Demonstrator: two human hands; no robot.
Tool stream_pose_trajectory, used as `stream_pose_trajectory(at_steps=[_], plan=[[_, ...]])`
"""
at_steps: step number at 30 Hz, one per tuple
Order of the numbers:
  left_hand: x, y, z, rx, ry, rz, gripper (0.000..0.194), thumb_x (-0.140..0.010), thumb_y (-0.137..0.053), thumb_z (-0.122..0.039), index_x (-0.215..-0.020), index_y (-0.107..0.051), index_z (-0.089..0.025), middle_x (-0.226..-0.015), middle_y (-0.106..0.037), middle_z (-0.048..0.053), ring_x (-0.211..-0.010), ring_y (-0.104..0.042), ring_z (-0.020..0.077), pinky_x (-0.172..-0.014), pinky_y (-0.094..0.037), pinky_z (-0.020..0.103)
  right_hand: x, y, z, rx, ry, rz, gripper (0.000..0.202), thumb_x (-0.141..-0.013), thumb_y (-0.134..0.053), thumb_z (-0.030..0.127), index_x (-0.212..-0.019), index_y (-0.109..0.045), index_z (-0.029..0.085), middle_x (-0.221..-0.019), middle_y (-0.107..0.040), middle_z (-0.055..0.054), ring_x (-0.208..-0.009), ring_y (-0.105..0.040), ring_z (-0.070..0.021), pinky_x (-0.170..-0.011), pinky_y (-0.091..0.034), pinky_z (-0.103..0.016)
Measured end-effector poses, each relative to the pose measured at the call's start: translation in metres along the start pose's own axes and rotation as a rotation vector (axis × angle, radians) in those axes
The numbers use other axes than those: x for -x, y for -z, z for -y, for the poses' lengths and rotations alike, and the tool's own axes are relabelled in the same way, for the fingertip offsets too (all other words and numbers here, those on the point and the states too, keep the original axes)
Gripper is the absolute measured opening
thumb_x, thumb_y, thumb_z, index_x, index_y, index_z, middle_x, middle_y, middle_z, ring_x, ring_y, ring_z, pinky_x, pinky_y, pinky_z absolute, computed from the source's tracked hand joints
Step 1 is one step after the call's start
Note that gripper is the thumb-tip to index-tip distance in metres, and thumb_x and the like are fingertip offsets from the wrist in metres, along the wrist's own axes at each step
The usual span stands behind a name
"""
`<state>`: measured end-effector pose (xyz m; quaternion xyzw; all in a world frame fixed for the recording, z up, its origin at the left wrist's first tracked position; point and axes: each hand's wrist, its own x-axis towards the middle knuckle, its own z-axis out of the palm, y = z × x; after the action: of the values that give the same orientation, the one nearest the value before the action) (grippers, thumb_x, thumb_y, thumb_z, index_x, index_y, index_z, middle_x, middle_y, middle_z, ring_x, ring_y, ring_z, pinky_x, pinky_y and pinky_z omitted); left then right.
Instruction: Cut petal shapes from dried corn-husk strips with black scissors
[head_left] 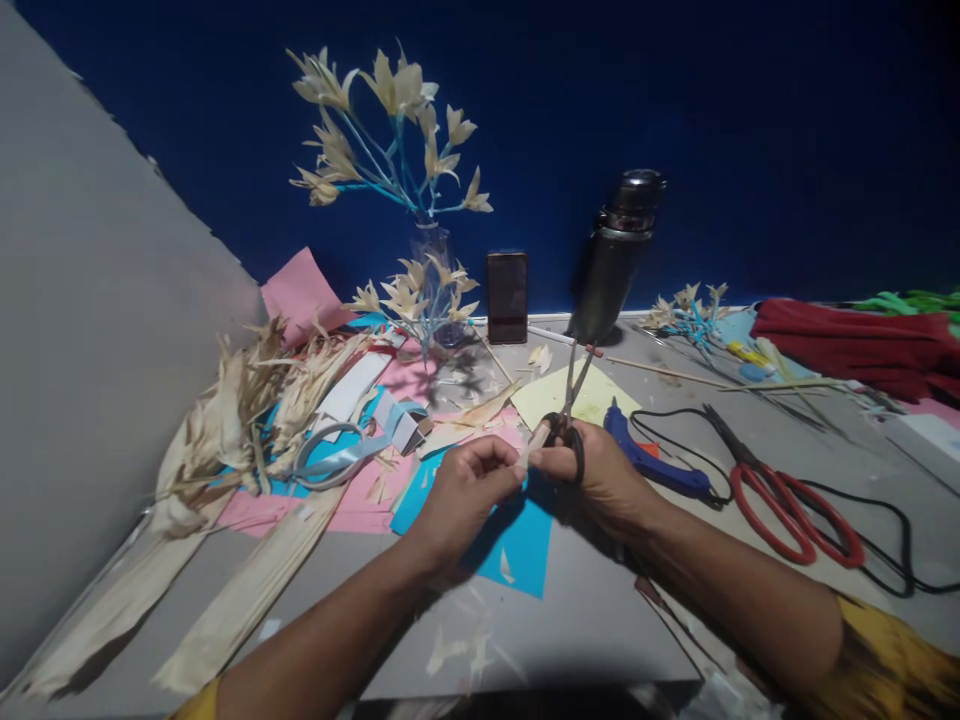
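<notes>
The counter is holding everything in front of me. On it a tall arrangement of pale flowers is standing in a clear vase, its blue stems already carrying open petals, so I am counting that part as done. To my left a heap of dry husks is lying beside long uncut strips, so plenty of raw material is remaining. A smaller spray is sitting in front of the vase, looking finished too, and another bunch is resting farther right.

My left hand is pinching a small piece between thumb and fingertips; my right hand is meeting it there, its thumb beside the piece while its fingers are gripping dark-handled scissors, blades pointing away from me. The blue glue gun is lying untouched near my right hand. The pale piece itself is showing between my hands, above blue paper, not joined to any stem, so I am judging this one unfinished.
</notes>
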<state>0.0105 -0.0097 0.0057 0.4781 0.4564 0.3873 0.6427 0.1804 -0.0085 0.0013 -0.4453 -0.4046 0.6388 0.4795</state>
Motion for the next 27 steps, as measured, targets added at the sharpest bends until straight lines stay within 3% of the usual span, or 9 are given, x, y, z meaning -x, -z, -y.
stream_pose_trajectory(at_steps=[6, 12, 18, 22, 25, 27], plan=[[-0.001, 0.004, -0.001, -0.016, -0.024, 0.038, 0.021, -0.070, -0.078, -0.030, -0.070, -0.063, -0.016, -0.063, -0.053, -0.001, -0.059, -0.044, 0.0109, -0.057, -0.034, 0.024, 0.005, 0.001, 0.005, 0.056, -0.054, -0.007, 0.033, -0.063, -0.084, 0.028, -0.086, -0.062, 0.017, -0.059, -0.050, 0.007, -0.053, -0.041, -0.0085, -0.050, -0.029, -0.021], [-0.002, 0.007, -0.012, -0.016, -0.040, 0.213, 0.028, -0.067, -0.082, -0.038, -0.066, -0.065, -0.015, -0.063, -0.054, 0.001, -0.061, -0.045, 0.0118, -0.058, -0.035, 0.024, 0.010, -0.005, 0.008, -0.135, -0.166, 0.105, 0.031, -0.058, -0.083, 0.024, -0.079, -0.062, 0.016, -0.060, -0.051, 0.005, -0.053, -0.041, -0.0093, -0.052, -0.030, -0.023], [-0.003, 0.017, -0.013, 0.107, -0.006, 0.295, 0.025, -0.068, -0.082, -0.032, -0.069, -0.064, -0.015, -0.064, -0.055, -0.001, -0.057, -0.046, 0.0094, -0.056, -0.033, 0.023, 0.008, 0.007, 0.020, -0.266, -0.145, 0.213, 0.027, -0.058, -0.081, 0.021, -0.077, -0.063, 0.017, -0.066, -0.050, 0.003, -0.057, -0.041, -0.0096, -0.054, -0.032, -0.023], [-0.005, 0.021, -0.009, 0.178, 0.023, 0.268, 0.025, -0.068, -0.082, -0.032, -0.069, -0.063, -0.015, -0.057, -0.053, -0.001, -0.053, -0.044, 0.0088, -0.052, -0.029, 0.023, 0.003, 0.016, 0.027, -0.296, -0.076, 0.129, 0.027, -0.062, -0.082, 0.025, -0.079, -0.062, 0.019, -0.066, -0.048, 0.005, -0.054, -0.037, -0.0087, -0.054, -0.034, -0.023], [-0.004, 0.016, -0.009, 0.161, 0.036, 0.226, 0.023, -0.069, -0.080, -0.030, -0.068, -0.062, -0.015, -0.056, -0.053, -0.002, -0.052, -0.042, 0.0085, -0.052, -0.028, 0.022, 0.001, 0.015, 0.023, -0.159, -0.007, 0.129, 0.037, -0.064, -0.084, 0.038, -0.087, -0.065, 0.017, -0.079, -0.061, -0.001, -0.061, -0.049, -0.0114, -0.058, -0.039, -0.025], [-0.002, 0.011, -0.009, 0.121, 0.029, 0.193, 0.023, -0.069, -0.079, -0.030, -0.067, -0.062, -0.015, -0.058, -0.054, -0.001, -0.054, -0.043, 0.0087, -0.053, -0.029, 0.022, 0.003, 0.010, 0.018, -0.033, -0.020, 0.148, 0.042, -0.061, -0.086, 0.040, -0.089, -0.065, 0.017, -0.079, -0.062, -0.002, -0.064, -0.052, -0.0134, -0.059, -0.039, -0.025]])
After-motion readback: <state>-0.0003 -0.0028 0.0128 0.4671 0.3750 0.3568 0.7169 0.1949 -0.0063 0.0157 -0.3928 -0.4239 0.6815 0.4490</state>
